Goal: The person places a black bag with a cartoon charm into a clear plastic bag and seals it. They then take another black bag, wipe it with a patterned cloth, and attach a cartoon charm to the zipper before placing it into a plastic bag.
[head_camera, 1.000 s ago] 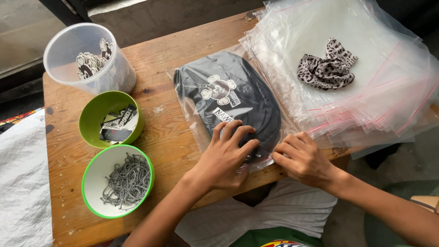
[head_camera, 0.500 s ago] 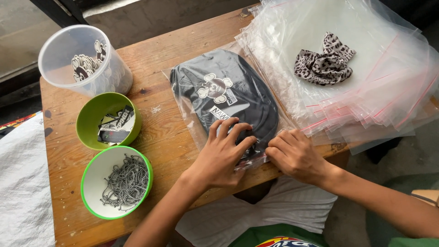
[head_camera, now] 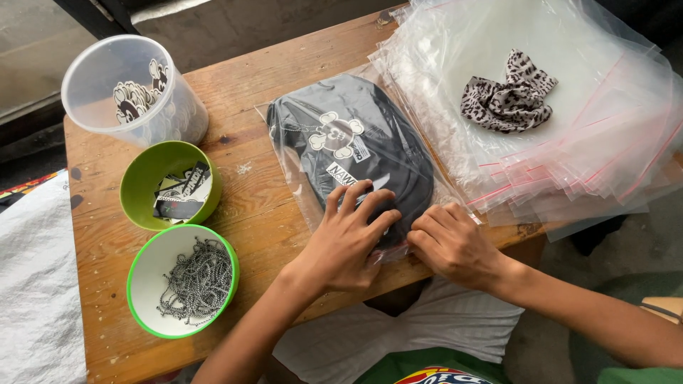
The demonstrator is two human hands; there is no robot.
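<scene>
A black cap point(head_camera: 348, 146) with a white cartoon patch lies inside a clear plastic bag point(head_camera: 284, 135) on the wooden table point(head_camera: 249, 85). My left hand point(head_camera: 345, 238) presses flat on the near end of the bagged cap, fingers spread. My right hand point(head_camera: 452, 242) is beside it, fingers curled and pinching the bag's near edge at the table's front. Both hands touch the bag.
A stack of clear zip bags point(head_camera: 569, 142) fills the right side, with a leopard-print fabric piece point(head_camera: 509, 96) on top. At left stand a clear tub of cartoon patches point(head_camera: 131, 92), a green bowl of black labels point(head_camera: 171, 185) and a green bowl of metal chains point(head_camera: 183, 279).
My hands have shifted slightly along the bag's near edge, the right hand closing in next to the left. The cap and bag stay in place.
</scene>
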